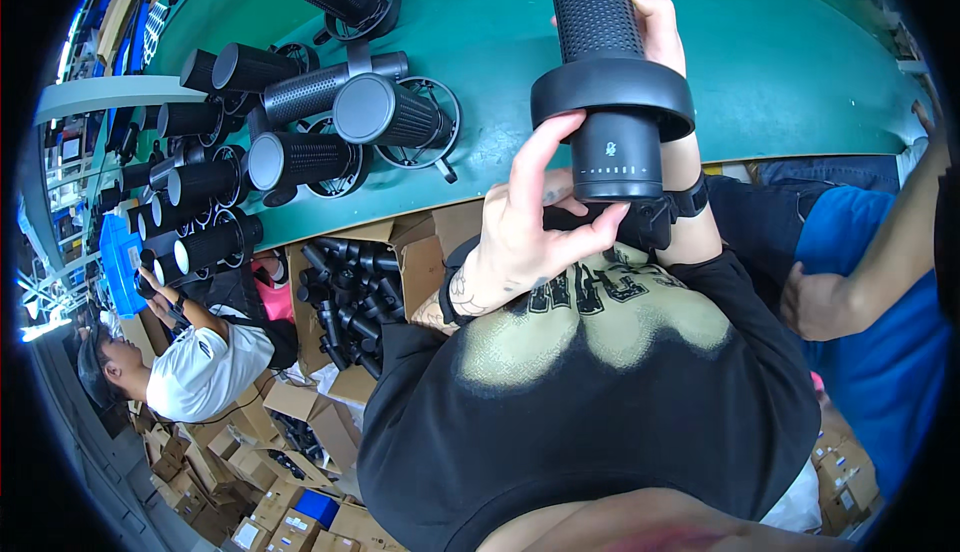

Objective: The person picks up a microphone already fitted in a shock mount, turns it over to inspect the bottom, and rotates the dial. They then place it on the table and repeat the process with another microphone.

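Observation:
A black microphone (610, 152) with a perforated upper body and a wide ring round its middle is held up in front of my chest, above the near edge of the green table. My left hand (535, 207) grips it low down, with the thumb and a finger at its base and under the ring. Behind the upper body, my right hand (658, 27) wraps round it, its fingers partly hidden. A small black mount piece (652, 225) juts out below the base, near my right wrist.
Several black microphones (390, 112) with ring stands lie on the green table (480, 72) at the left. An open cardboard box (420, 262) of black parts sits below the table edge. A person in white (210, 367) works at the left; another in blue (880, 322) is close at my right.

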A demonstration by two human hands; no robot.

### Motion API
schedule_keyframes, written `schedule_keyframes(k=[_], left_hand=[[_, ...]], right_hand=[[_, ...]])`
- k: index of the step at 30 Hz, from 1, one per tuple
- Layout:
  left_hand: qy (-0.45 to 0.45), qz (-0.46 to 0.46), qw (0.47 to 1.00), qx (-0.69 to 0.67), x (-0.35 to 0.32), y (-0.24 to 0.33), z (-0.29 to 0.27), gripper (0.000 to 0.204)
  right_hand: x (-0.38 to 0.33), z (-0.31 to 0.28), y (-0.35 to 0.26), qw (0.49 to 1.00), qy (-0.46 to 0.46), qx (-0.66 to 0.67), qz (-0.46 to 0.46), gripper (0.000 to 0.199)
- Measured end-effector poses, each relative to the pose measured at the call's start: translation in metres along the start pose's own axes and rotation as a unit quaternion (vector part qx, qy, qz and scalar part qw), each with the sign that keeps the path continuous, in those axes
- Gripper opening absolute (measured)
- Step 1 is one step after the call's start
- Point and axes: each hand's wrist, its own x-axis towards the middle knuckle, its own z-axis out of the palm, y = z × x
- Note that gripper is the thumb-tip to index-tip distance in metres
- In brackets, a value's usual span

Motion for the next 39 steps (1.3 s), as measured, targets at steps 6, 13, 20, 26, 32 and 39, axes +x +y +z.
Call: schedule_keyframes(k=[6,13,20,26,32,39], left_hand=[[0.004,-0.044,0.999,-0.016,-0.002,0.005,0.003,0.085],[0.012,-0.066,0.996,0.055,-0.001,0.007,0.002,0.084],[0.105,0.060,0.987,0.106,0.003,-0.004,0.008,0.080],[0.106,0.123,0.976,0.148,0.005,0.001,0.010,0.074],[0.099,0.135,0.974,0.150,0.010,0.005,0.011,0.073],[0.057,0.072,0.992,0.084,-0.005,-0.006,0.009,0.073]], right_hand=[[-0.007,0.016,-0.005,0.998,0.026,0.007,0.058,0.040],[-0.028,0.028,0.010,0.975,-0.050,-0.166,-0.140,0.045],[-0.017,0.016,0.009,0.876,-0.105,0.399,0.250,0.051],[-0.035,0.030,0.030,0.749,-0.156,0.602,0.229,0.057],[-0.032,0.026,0.047,0.682,-0.106,0.680,0.249,0.061],[-0.034,0.030,0.018,0.771,-0.049,0.606,0.190,0.058]])
